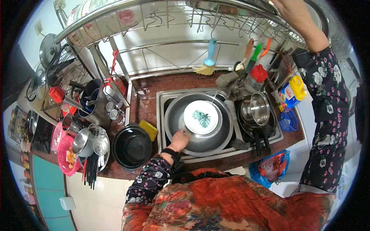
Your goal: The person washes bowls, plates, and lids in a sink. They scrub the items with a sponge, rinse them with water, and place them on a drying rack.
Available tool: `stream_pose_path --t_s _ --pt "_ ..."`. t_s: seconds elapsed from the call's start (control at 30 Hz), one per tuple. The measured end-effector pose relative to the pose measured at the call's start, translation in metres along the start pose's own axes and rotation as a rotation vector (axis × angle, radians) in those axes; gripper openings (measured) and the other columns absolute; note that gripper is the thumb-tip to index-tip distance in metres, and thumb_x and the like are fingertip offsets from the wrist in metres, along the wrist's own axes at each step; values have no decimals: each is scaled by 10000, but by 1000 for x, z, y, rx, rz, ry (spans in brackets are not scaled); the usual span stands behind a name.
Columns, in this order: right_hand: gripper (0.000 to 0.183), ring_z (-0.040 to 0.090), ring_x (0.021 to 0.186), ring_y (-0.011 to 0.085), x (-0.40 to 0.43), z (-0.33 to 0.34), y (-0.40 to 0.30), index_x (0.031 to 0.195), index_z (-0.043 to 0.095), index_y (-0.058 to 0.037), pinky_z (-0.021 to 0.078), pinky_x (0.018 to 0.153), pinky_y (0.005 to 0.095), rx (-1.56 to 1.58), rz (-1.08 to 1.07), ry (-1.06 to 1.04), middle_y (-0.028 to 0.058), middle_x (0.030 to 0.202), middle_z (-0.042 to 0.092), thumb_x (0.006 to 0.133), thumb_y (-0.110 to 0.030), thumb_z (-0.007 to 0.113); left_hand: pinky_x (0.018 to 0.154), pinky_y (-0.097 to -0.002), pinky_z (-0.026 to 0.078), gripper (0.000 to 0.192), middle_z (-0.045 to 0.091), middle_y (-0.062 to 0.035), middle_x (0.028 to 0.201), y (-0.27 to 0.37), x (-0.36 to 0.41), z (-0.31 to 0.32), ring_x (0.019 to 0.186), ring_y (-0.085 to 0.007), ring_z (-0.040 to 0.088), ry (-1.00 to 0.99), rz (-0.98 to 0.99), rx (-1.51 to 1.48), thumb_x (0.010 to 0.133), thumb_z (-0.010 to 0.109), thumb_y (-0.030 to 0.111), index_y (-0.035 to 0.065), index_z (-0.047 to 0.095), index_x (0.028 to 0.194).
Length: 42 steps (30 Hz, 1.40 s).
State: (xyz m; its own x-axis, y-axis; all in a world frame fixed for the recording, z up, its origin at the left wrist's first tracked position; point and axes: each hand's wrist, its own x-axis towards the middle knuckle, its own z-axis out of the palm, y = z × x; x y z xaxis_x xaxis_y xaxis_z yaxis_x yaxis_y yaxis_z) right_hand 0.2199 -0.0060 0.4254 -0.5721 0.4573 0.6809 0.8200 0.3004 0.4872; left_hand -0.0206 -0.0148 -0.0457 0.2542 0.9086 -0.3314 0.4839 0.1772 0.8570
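My left hand (179,140) is at the left front of a white plate (201,117) with a green leaf print, in a large metal basin (173,127). The basin sits in the left bowl of a steel sink (159,101). Whether the fingers grip the plate or only lie near it cannot be told. Up at the top right, my right hand (284,8) reaches to the wire dish rack (225,14) above the sink; its fingers are cut off by the picture's edge, so what it touches is hidden.
Pans and a steel bowl (259,108) fill the right sink bowl. Left of the sink stand a black pot (132,147), a yellow sponge cloth (148,130), pink baskets (65,156) and chopsticks (91,170). A blue-handled brush (210,57) hangs behind; a yellow jug (294,88) stands right.
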Motion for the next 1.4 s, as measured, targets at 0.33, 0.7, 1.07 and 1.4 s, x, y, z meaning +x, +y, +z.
stream_pose_path --t_s 0.33,0.7,1.07,1.4 --pt "357 590 790 193 -27 10 39 1187 517 -103 463 718 272 387 224 266 107 945 602 835 -137 573 865 -386 425 538 564 -272 1040 3 20 20 1002 -380 542 149 20 90 756 611 290 -56 451 1135" --pt "111 578 897 283 -23 15 36 892 496 -52 497 662 342 177 -10 222 81 1176 537 803 -86 551 812 -404 402 284 531 -191 983 94 -47 1 906 -352 501 483 675 53 749 553 10 -4 505 1029" --pt "198 599 811 272 -17 -4 31 977 550 -48 492 632 335 121 209 335 108 946 598 787 -99 578 810 -424 408 291 553 -128 980 370 -128 -141 983 -335 506 1263 1405 977 719 583 50 68 588 1009" --pt "115 593 663 267 -23 -2 36 872 491 -82 493 531 351 160 203 387 64 806 542 765 -78 534 568 -376 454 188 551 -77 747 398 -144 -122 683 -277 572 904 1289 1036 733 583 31 71 556 914"
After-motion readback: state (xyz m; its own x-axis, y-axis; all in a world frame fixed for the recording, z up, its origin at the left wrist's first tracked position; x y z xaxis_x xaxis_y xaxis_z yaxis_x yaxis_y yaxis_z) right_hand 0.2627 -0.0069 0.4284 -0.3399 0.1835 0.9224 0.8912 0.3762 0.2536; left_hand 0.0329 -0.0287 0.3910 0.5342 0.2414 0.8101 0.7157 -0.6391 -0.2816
